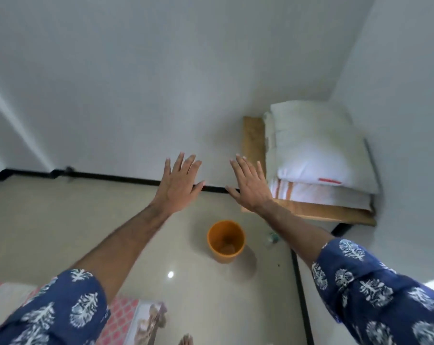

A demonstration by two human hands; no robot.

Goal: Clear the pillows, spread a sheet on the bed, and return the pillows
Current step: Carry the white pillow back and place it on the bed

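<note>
Just right of the empty right hand (251,188), 2 stacked pillows (318,155).

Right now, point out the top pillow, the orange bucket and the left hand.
top pillow (318,148), head view, middle of its white face
orange bucket (214,247), head view, outer wall
left hand (178,188), head view, back of hand

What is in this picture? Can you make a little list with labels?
left hand: open, fingers spread, holding nothing
right hand: open, fingers spread, holding nothing
pillows: white, stacked on a wooden stand in the corner
bucket: orange, upright on the floor
bed: pink patterned edge at bottom left
sleeves: blue with white print
</note>
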